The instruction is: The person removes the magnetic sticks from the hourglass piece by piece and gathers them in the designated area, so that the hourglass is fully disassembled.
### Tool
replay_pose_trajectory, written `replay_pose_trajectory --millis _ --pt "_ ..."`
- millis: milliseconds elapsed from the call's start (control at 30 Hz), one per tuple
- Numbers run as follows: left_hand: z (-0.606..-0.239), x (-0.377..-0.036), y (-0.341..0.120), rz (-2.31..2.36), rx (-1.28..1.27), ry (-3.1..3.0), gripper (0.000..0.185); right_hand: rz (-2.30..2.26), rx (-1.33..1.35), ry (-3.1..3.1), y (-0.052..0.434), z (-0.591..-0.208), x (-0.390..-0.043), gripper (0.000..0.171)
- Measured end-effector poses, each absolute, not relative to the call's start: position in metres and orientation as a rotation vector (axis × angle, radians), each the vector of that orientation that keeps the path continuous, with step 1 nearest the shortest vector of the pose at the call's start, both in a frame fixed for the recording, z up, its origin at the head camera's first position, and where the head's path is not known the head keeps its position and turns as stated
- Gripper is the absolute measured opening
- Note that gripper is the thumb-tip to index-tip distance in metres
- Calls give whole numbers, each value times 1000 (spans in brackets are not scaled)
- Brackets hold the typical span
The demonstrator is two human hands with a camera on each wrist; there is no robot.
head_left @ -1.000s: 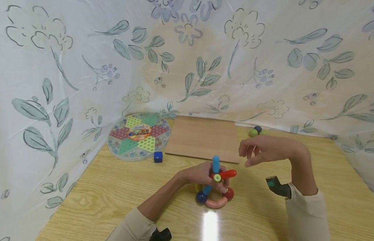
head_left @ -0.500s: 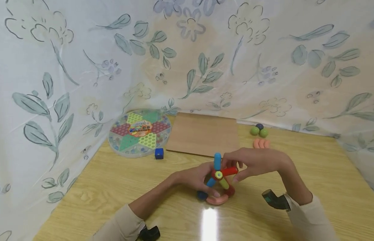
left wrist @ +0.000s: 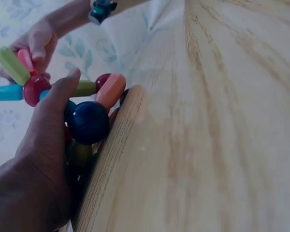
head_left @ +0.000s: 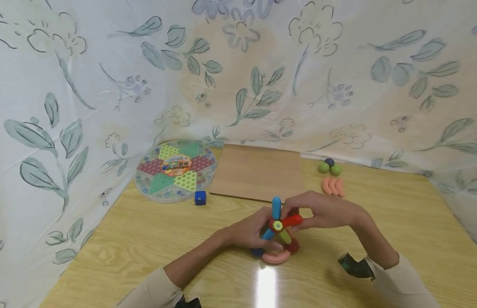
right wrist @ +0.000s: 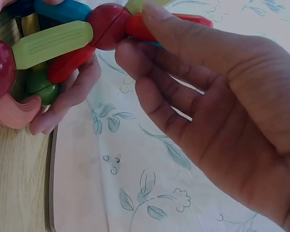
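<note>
A toy built of coloured sticks and balls (head_left: pixel 278 233) stands on the wooden table (head_left: pixel 146 252). Blue, red and green sticks fan out from a hub ball, above a pink curved piece (head_left: pixel 275 257). My left hand (head_left: pixel 257 233) grips the toy from the left, fingers curled round its lower part. The left wrist view shows this left hand (left wrist: pixel 43 145) beside a dark blue ball (left wrist: pixel 88 122). My right hand (head_left: pixel 296 214) reaches in from the right and pinches the red stick (head_left: pixel 292 221). Up close, the right hand (right wrist: pixel 193 87) has its thumb and fingers on that red stick (right wrist: pixel 137 26) by the red hub ball (right wrist: pixel 106 25).
A round checkers board (head_left: pixel 175 170) lies at the back left with a small blue cube (head_left: pixel 200 197) in front. A flat wooden board (head_left: pixel 259 172) lies behind the toy. Loose balls (head_left: pixel 329 167) and pink curved pieces (head_left: pixel 332 186) sit at the back right. Floral cloth (head_left: pixel 238 64) encloses the table.
My right hand came down from the upper right to the toy and took hold of the red stick. The left hand kept its grip on the toy.
</note>
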State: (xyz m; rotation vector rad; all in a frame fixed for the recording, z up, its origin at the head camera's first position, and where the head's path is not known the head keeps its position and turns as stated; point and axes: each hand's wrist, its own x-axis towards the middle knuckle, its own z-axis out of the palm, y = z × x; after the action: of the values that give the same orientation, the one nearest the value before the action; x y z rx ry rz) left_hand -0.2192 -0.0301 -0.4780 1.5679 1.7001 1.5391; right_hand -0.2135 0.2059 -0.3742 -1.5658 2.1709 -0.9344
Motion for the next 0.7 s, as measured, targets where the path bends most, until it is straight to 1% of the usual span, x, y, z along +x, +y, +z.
replay_pose_trajectory --millis 100,233,333,467,600,700 --pt "-491 -222 -29 1539 1565 1719 45 -957 -1615 2132 206 -374 -214 21" --pt "-500 -225 -28 1520 1557 1750 35 -948 -1592 2098 210 -371 -213 22" --pt "-499 -225 -27 1499 1556 1779 30 -916 -1550 2128 220 -365 -214 23" --pt "-491 -224 -27 1444 1576 1824 30 -826 -1473 2348 241 -354 -214 24" --pt "-491 -224 -30 1399 1592 1904 29 -725 -1155 2635 262 -345 -217 24" --pt "-496 -224 -32 1402 1580 1949 29 -727 -871 2714 275 -346 -224 32"
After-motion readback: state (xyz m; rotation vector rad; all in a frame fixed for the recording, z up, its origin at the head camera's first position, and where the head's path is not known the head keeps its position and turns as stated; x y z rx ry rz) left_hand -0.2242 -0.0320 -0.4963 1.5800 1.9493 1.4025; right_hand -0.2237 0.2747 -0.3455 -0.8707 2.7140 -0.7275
